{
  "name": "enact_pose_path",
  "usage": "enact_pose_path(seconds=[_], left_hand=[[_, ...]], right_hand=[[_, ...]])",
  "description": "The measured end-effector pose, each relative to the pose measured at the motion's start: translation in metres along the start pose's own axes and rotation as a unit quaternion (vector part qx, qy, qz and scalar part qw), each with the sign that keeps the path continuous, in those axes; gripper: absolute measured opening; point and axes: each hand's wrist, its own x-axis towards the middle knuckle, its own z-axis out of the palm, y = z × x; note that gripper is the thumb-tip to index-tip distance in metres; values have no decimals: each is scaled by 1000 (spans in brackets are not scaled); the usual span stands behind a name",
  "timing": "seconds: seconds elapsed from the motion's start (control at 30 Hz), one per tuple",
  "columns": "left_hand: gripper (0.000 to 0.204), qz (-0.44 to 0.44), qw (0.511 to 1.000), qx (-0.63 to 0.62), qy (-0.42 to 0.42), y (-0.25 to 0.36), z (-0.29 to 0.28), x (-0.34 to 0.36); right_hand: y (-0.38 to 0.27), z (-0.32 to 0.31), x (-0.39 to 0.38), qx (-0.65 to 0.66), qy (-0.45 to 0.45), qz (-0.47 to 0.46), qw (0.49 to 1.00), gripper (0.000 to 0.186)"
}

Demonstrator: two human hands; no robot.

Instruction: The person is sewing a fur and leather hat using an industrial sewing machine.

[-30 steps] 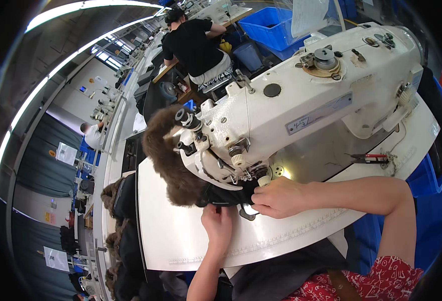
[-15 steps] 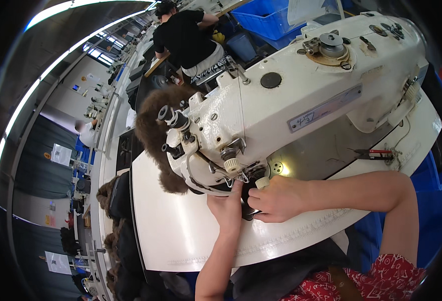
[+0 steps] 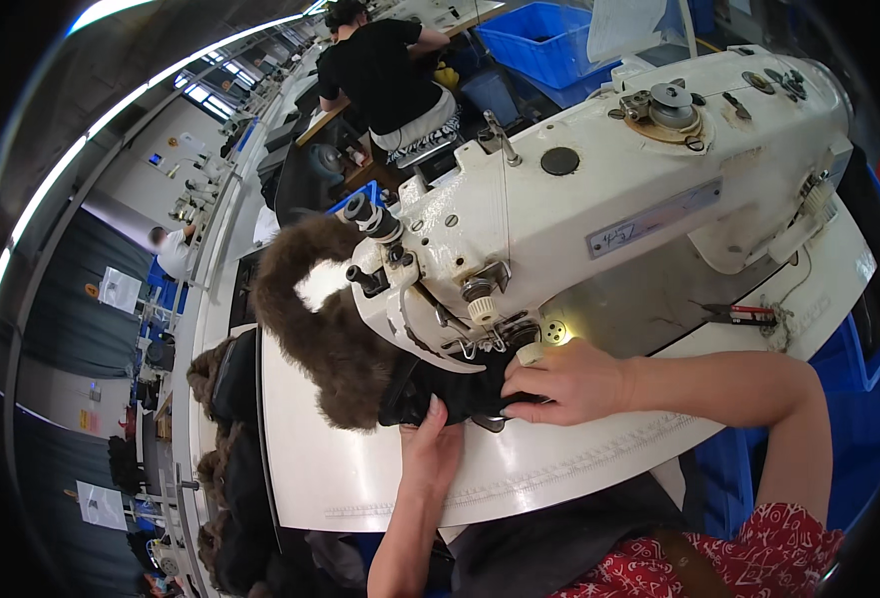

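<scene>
A white sewing machine (image 3: 549, 214) spans the table, its lamp lighting the plate beside the needle area. Black fabric (image 3: 450, 387) with brown fur trim (image 3: 325, 344) lies under the front of the machine head, the fur curling off to the left. My left hand (image 3: 430, 448) grips the fabric's near edge, thumb on top and fingers partly beneath. Close to the presser foot, my right hand (image 3: 571, 384) is closed on the fabric's right part, fingers bent. A whitish knob (image 3: 530, 354) shows just beyond those fingers. The needle itself is hidden.
Red-handled snips (image 3: 739, 313) lie on the table at right near loose thread. Dark fur-trimmed garments (image 3: 232, 399) are piled beyond the left table edge. Blue bins (image 3: 539, 35) stand behind the machine. A person in a black shirt (image 3: 385, 75) sits farther back.
My left hand has moved left and nearer, away from the presser foot. The fur and black fabric have come nearer, showing more in front of the machine head. My right hand has barely shifted.
</scene>
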Motion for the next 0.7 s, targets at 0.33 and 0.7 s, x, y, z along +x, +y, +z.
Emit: enact_pose_path(seconds=[0.33,0.7], left_hand=[[31,26,998,64,3,0,-5,5],[17,422,603,676,-25,34,39,-81]], right_hand=[[-17,17,8,-66,23,20,997,24],[-9,17,1,-31,30,38,998,20]])
